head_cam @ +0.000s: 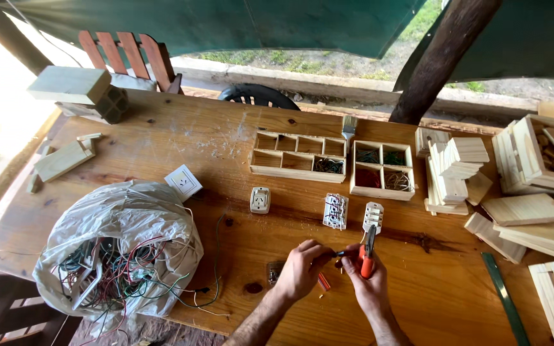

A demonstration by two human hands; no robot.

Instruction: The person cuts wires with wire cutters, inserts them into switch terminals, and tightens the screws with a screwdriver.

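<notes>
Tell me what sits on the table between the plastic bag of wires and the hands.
In the head view, a small dark metal part lies between the plastic bag of wires and the left hand; otherwise that stretch of table shows only loose wire ends.

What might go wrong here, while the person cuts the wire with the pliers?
The left hand pinches a short wire close to the orange-handled pliers in the right hand, so the fingers might get nipped. Small cut pieces lie loose near the wooden table edge and may roll off.

Orange-handled pliers, tan wooden table, green ruler.
</notes>
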